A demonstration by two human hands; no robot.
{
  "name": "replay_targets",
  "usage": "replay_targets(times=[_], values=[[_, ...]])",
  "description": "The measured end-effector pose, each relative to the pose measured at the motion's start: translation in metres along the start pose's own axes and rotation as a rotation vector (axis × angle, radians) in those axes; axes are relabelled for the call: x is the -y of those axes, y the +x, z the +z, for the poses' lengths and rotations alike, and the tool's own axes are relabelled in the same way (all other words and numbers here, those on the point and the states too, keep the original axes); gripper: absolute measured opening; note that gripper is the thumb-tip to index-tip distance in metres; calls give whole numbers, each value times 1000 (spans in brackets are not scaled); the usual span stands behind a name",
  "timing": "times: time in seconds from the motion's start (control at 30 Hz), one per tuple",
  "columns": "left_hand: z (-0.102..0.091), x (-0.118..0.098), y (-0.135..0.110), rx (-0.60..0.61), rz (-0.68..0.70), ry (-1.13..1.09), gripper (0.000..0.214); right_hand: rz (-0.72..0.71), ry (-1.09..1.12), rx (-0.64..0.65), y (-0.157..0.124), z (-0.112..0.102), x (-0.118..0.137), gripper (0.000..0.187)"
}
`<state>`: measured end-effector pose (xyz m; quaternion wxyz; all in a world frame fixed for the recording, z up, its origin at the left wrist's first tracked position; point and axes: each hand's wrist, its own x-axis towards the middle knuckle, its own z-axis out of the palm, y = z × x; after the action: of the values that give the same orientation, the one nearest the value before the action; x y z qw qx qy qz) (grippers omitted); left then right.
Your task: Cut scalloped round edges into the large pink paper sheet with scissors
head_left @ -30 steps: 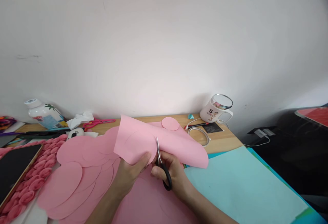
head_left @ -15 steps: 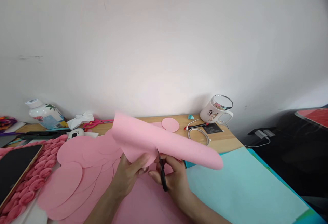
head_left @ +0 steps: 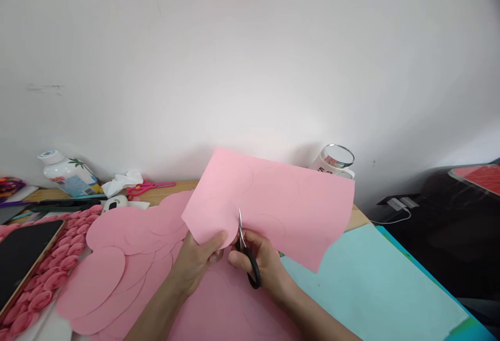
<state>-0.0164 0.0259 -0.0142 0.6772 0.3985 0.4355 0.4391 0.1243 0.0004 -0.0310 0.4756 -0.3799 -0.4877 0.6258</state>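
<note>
My left hand [head_left: 197, 260] grips the lower left of a pink paper sheet [head_left: 273, 195], thumb on top. Faint circle outlines are drawn on the sheet, and it is partly cut along a curve. In my right hand [head_left: 260, 257] is a pair of black-handled scissors [head_left: 253, 268], its blades at the cut, pointing away from me. Beside my left arm lies a pile of pink paper circles [head_left: 96, 283]. More pink paper [head_left: 219, 304] with drawn outlines lies beneath both hands.
A light blue sheet [head_left: 371, 283] covers the desk's right side. Behind the paper stands a white mug [head_left: 338, 161]. To the left are a phone [head_left: 23, 252] on a pink braided mat [head_left: 50, 278], a white bottle [head_left: 70, 174], crumpled tissue [head_left: 123, 182] and pink scissors [head_left: 150, 187].
The pink sheet was curled into a roll and has now opened flatter, facing me and covering the cable and part of the mug. The scissors have turned slightly; both hands stay nearly in place.
</note>
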Motion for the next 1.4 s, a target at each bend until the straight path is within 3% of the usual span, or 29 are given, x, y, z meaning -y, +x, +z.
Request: replay_targets(times=[0.4,0.77,1.4], values=[[-3,2,-2,-28,-54,-5,21,4,-57,19,1,-2,8,39],[-1,0,-4,-5,-33,13,22,-47,-22,20,1,-1,7,33],[0,-2,-3,14,5,37,25,1,-22,-1,0,1,8,34]])
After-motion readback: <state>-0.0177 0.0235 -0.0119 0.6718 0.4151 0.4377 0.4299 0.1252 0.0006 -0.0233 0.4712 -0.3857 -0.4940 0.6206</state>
